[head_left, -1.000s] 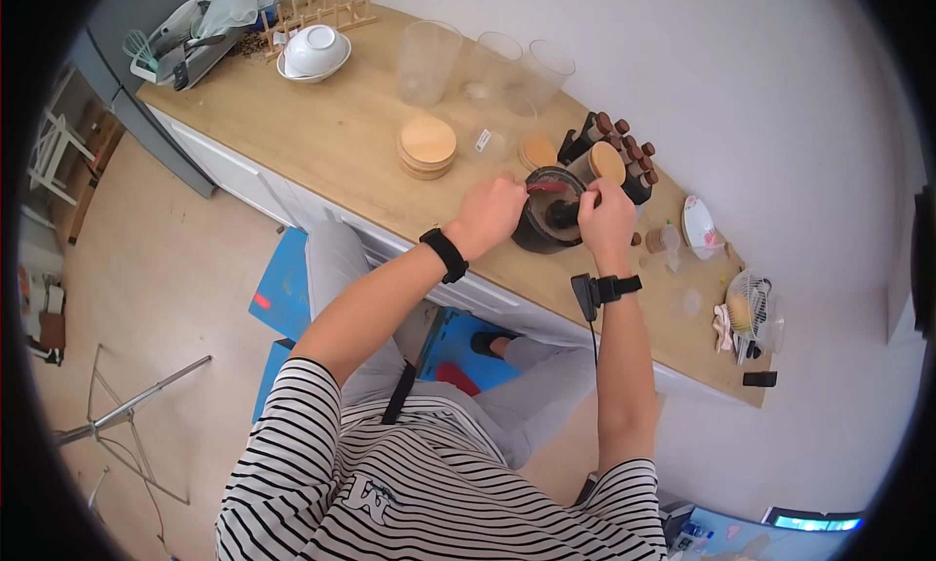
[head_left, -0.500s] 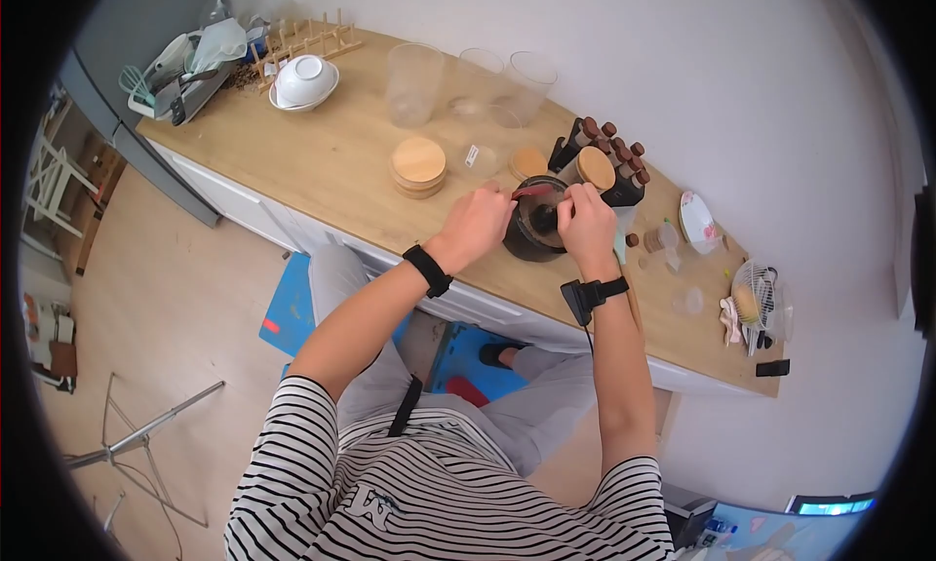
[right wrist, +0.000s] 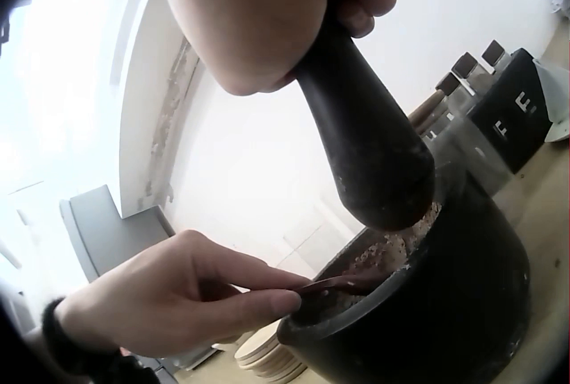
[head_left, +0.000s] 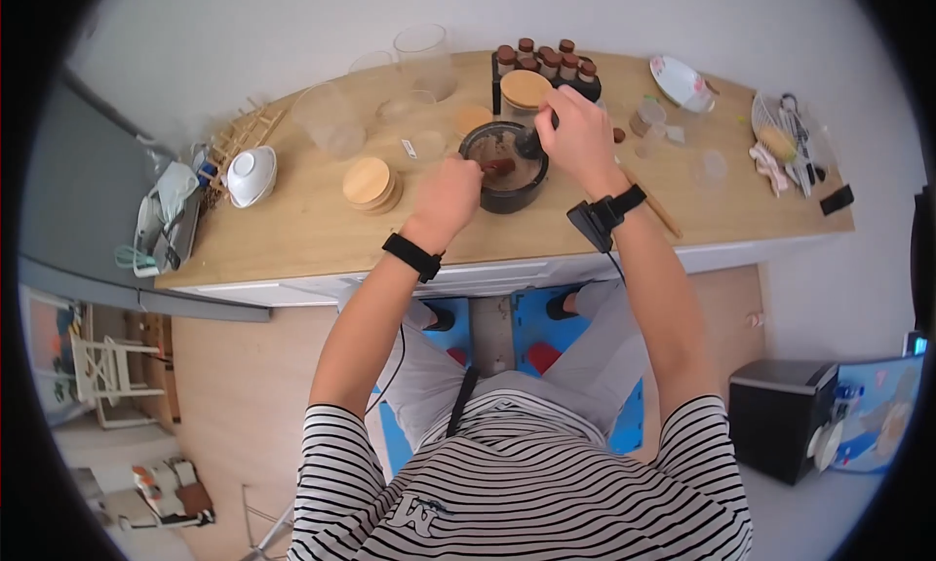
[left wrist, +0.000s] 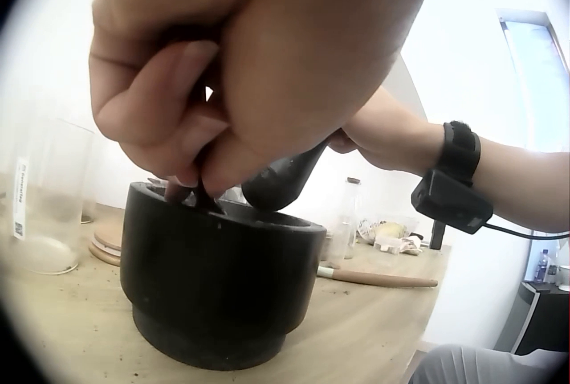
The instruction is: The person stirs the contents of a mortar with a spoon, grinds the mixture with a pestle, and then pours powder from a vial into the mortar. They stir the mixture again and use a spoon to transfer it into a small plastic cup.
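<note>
A black mortar (head_left: 514, 200) stands near the counter's front edge, coated inside with brownish powder (right wrist: 385, 255). My left hand (head_left: 447, 198) is at its left rim, thumb and forefinger pinching the thin handle of a dark reddish spoon (head_left: 500, 166). The spoon's head lies in the powder, as the right wrist view shows. With curled fingers my right hand (head_left: 582, 137) grips the top of a black pestle (right wrist: 365, 126). It leans over the mortar, its thick rounded end at the rim, close above the powder.
Behind the mortar are a wooden-lidded jar (head_left: 526, 89) and a black rack of corked bottles (head_left: 549, 66). Clear containers (head_left: 426, 64) and stacked wooden lids (head_left: 370, 185) stand to the left. A wooden-handled tool (head_left: 655, 204) lies to the right, beyond it a flowered dish (head_left: 682, 83).
The head view has turned, so the counter lies more level. The pestle has lifted from the middle of the mortar to its right rim; the spoon now reaches deeper toward the middle.
</note>
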A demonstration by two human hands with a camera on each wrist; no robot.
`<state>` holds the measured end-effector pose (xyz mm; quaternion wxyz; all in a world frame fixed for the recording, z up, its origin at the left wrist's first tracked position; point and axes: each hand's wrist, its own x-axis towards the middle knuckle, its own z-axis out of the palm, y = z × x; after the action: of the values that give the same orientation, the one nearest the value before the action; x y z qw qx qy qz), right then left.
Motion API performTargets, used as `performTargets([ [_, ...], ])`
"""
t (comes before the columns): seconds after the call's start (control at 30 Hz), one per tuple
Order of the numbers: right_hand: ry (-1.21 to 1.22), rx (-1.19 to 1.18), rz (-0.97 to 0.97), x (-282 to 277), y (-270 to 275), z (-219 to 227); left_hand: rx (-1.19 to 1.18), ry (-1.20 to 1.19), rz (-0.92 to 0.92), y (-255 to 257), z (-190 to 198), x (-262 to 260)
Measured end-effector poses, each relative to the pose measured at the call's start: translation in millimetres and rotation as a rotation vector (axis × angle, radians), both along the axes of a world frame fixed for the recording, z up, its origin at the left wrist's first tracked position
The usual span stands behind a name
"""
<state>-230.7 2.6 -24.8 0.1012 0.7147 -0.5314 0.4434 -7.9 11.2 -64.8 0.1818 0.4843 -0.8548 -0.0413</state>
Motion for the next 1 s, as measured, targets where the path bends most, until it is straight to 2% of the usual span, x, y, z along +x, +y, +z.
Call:
performTargets([
  [0.07, -0.021, -0.037, -0.013, 0.6, -1.7, 3.8, -0.048, 0.020, 0.026, 1.4, 17.9, -0.2],
  [0.17, -0.014, -0.048, -0.052, 1.4, -6.1, 9.9, -0.078, 0.092, -0.012, -17.9, 17.9, -4.1],
  [0.2, -0.014, -0.028, -0.064, 0.8, -7.4, 10.2, -0.044, 0.103, -0.083, -25.7, 14.6, -4.4],
  [0.3, -0.012, 0.025, -0.083, -1.8, -9.9, 10.7, 0.037, 0.085, -0.142, -23.8, 19.8, -10.8],
  [0.5, -0.070, 0.011, -0.059, -4.6, -11.6, 4.2, 0.110, -0.094, -0.267, -13.0, 34.2, -0.1],
  [0.6, -0.082, 0.005, -0.001, 0.5, -16.2, -5.0, 0.079, -0.223, -0.207, -8.9, 48.6, 6.5],
  [0.7, -0.017, 0.031, 0.056, 9.4, -19.7, -15.1, 0.037, -0.240, -0.162, -11.2, 51.0, 15.6],
  [0.8, 0.156, 0.069, 0.096, 15.6, -23.0, -29.1, 0.062, -0.181, -0.074, -7.7, 59.1, 24.1],
  [0.9, 0.181, 0.113, 0.174, 26.1, -18.2, -39.9, 0.069, -0.189, -0.063, -12.5, 61.3, 30.8],
  [1.0, 0.152, -0.001, 0.177, 36.6, -17.3, -45.3, -0.003, -0.157, -0.055, -12.1, 60.1, 26.1],
])
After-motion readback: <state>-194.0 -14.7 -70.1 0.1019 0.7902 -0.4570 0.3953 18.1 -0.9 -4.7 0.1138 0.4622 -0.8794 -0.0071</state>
